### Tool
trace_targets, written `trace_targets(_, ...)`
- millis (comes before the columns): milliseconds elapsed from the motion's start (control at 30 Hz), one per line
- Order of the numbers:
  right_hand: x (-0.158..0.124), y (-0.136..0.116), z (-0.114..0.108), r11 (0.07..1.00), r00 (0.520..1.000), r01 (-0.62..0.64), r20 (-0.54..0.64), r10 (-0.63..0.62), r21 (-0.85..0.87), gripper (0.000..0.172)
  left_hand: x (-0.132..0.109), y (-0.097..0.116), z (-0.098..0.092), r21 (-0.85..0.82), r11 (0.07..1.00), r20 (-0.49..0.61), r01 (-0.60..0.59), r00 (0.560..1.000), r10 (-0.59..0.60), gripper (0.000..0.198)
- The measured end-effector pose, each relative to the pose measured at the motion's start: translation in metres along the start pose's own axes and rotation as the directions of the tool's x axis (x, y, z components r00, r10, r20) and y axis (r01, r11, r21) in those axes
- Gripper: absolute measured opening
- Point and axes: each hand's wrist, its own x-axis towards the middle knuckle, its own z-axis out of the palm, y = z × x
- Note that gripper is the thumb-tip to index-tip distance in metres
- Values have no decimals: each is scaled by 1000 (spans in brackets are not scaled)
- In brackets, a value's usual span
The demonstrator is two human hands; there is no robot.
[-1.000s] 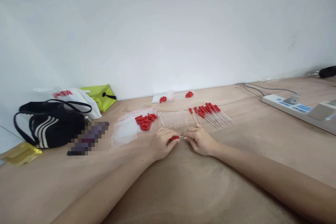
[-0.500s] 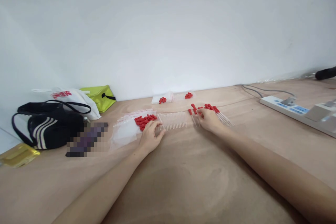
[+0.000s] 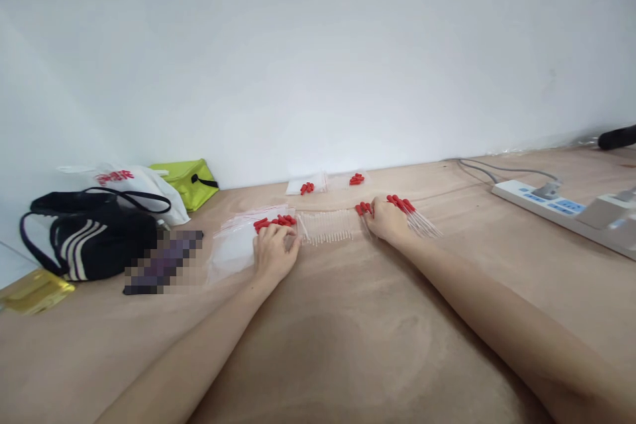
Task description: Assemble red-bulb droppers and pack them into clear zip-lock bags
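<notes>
My left hand [image 3: 275, 253] reaches over a pile of red rubber bulbs [image 3: 278, 220]. Its fingers are half curled with the thumb apart, and some fingertips are hidden behind the hand. To its right lies a row of thin clear dropper tubes [image 3: 328, 226], side by side. My right hand [image 3: 389, 220] is closed low over a group of droppers with red bulbs [image 3: 361, 209], its fingers around one whose tube is mostly hidden. More finished-looking droppers [image 3: 417, 217], red bulbs on pale tubes, fan out at the right of that hand.
Clear zip bags [image 3: 233, 242] lie under and beside the bulb pile. Two small bags with red bulbs [image 3: 307, 189] rest by the wall. A black bag [image 3: 99, 238], a lime green bag [image 3: 189, 185] and a phone-like blurred item [image 3: 163, 262] are left; a power strip [image 3: 546, 202] is right.
My left hand has drawn left, away from the clear tubes and over the red bulbs. My right hand has shifted slightly left, and the raised dropper by its fingers is now lower, beside the others.
</notes>
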Motion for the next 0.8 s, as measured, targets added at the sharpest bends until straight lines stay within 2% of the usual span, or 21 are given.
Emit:
trace_targets(100, -5, -9, -4, 997, 998, 54, -6, -55, -45, 29, 6, -9, -2, 107, 988, -60, 114, 992, -108, 16)
trace_targets(233, -11, -26, -6, 997, 994, 61, 93, -57, -38, 27, 9, -18, -4, 157, 974, -34, 163, 987, -159, 18)
trace_targets(333, -12, -35, -5, 998, 988, 32, 151, -24, -50, 27, 9, -20, -4, 172, 973, -23, 154, 988, -152, 19)
trace_targets(567, -5, -40, -3, 999, 985, 7, 172, 3, -53, 26, 7, -22, -5, 206, 976, 51, 72, 995, -84, 17)
trace_targets(800, -4, -43, -1, 999, 984, 13, 176, -4, -46, 26, 9, -31, 1, 71, 996, 23, 45, 999, -47, 14)
